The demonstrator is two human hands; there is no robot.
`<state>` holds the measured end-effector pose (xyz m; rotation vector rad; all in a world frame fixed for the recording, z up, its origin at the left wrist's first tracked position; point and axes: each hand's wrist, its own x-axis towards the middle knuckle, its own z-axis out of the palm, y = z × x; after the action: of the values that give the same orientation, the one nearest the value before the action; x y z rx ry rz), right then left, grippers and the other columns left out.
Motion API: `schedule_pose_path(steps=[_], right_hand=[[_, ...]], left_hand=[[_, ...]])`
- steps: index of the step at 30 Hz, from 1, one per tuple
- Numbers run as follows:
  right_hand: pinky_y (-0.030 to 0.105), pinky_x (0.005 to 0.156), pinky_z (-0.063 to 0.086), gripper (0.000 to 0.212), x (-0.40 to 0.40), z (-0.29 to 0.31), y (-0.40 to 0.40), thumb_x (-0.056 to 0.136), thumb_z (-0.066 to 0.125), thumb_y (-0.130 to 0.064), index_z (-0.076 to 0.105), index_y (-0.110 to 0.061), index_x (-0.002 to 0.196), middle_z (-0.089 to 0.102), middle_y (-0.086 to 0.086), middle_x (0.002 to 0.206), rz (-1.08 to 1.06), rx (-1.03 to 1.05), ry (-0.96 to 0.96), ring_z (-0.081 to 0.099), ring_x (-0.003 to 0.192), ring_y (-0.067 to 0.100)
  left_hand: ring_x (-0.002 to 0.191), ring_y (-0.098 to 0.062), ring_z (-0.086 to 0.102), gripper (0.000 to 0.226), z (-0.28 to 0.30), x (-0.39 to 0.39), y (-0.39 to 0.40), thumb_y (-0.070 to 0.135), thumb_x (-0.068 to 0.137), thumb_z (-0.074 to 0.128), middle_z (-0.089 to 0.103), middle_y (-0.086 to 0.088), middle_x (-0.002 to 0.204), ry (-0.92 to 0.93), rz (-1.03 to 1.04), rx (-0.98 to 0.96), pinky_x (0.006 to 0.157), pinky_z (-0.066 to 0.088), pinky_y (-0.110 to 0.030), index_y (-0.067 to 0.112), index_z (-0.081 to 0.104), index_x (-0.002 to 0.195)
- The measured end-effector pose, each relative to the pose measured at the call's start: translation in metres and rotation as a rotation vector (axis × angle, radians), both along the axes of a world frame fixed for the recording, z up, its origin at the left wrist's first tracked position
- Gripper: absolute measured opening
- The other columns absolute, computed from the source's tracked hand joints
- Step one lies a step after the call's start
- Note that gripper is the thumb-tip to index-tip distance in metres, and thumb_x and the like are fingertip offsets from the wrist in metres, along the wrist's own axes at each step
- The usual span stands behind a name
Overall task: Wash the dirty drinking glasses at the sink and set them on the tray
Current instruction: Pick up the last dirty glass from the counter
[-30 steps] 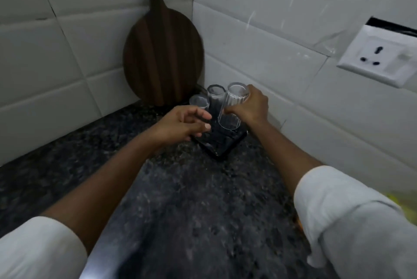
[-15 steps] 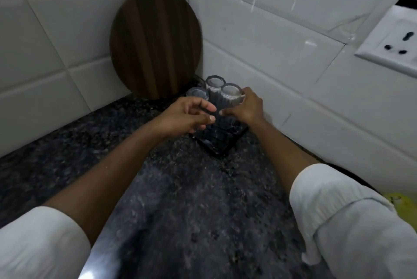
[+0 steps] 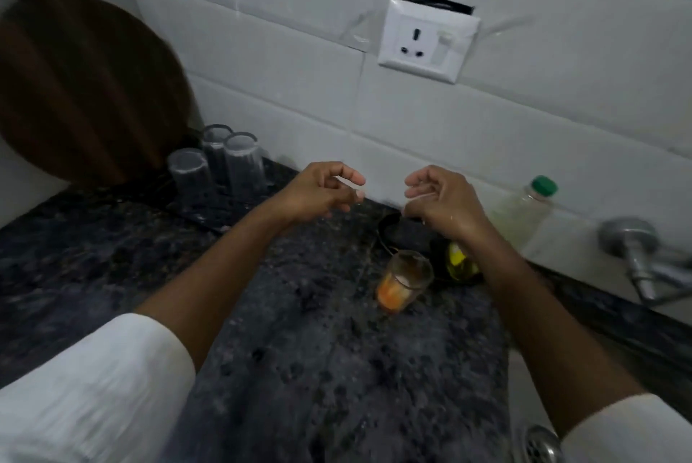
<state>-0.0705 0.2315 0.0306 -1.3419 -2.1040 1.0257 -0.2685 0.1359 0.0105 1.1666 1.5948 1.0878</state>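
Dark speckled stone countertop (image 3: 325,369) fills my view, meeting white glossy wall tiles (image 3: 292,62). No brand, label or writing is readable anywhere. At far left a round dark wooden board (image 3: 82,95) leans on the wall, cut off by the frame edge and blurred. Just right of it, three clear ribbed glasses (image 3: 239,159) stand upside down, close together, on a dark tray (image 3: 209,213) whose outline is hard to separate from the stone.

My left hand (image 3: 318,191) hovers above the counter, fingers loosely curled, gripping nothing. My right hand (image 3: 442,200) hangs beside it, apart from it, also loosely curled and empty, and it looks wet. White sleeves cover both upper arms.

Below and between the hands, one dirty glass (image 3: 404,283) stands upright on the counter, with orange residue at its bottom. Behind it sit a dark round object and something yellow (image 3: 458,262), both partly hidden by my right forearm; I cannot identify them.

Above, a white wall socket (image 3: 427,39) with a switch. Further right, a clear plastic bottle (image 3: 524,215) with a green cap, then a metal tap (image 3: 636,256) cut off at the edge. A metal drain (image 3: 539,444) shows at bottom right.
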Motion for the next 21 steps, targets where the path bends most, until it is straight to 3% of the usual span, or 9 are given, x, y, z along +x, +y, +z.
schedule_pose_path(steps=[4,6,8,15,21], right_hand=[[0.033,0.073,0.052,0.065,0.056,-0.033,-0.024,0.054,0.09,-0.013,0.057,-0.018,0.109,0.063,0.009,0.113,-0.005,-0.164,0.03,0.059,0.087,0.018],[0.035,0.081,0.049,0.083,0.066,-0.055,-0.041,0.06,0.091,-0.015,0.046,-0.013,0.129,0.052,0.006,0.122,-0.007,-0.227,-0.014,0.054,0.103,0.022],[0.041,0.091,0.048,0.097,0.063,-0.079,-0.054,0.057,0.093,-0.023,0.039,-0.012,0.136,0.046,0.001,0.123,-0.029,-0.225,-0.032,0.05,0.112,0.023],[0.044,0.087,0.054,0.061,0.041,-0.125,-0.069,0.056,0.093,-0.03,0.058,-0.022,0.105,0.064,-0.002,0.104,-0.215,-0.11,0.111,0.061,0.1,0.02],[0.045,0.08,0.057,0.059,0.102,-0.118,-0.079,0.04,0.086,-0.05,0.059,-0.035,0.091,0.068,-0.006,0.097,-0.28,-0.058,0.217,0.066,0.093,0.017]], left_hand=[[0.083,-0.017,0.068,0.015,-0.004,0.024,0.008,0.016,0.091,0.068,0.074,-0.015,0.107,0.018,-0.064,-0.011,0.071,0.047,-0.033,0.024,0.065,0.103],[0.084,-0.018,0.068,0.014,-0.006,0.031,0.009,0.016,0.091,0.068,0.074,-0.016,0.109,0.022,-0.083,-0.016,0.073,0.046,-0.034,0.025,0.065,0.101],[0.082,-0.017,0.067,0.014,-0.006,0.036,0.008,0.016,0.091,0.068,0.074,-0.015,0.109,0.02,-0.093,-0.018,0.073,0.046,-0.032,0.025,0.065,0.101],[0.077,-0.014,0.066,0.014,-0.009,0.049,0.005,0.015,0.091,0.068,0.074,-0.007,0.101,0.022,-0.083,-0.021,0.066,0.047,-0.027,0.021,0.065,0.103],[0.077,-0.014,0.067,0.013,-0.014,0.096,0.016,0.018,0.09,0.069,0.075,-0.007,0.101,0.03,-0.092,-0.034,0.067,0.047,-0.028,0.021,0.066,0.102]])
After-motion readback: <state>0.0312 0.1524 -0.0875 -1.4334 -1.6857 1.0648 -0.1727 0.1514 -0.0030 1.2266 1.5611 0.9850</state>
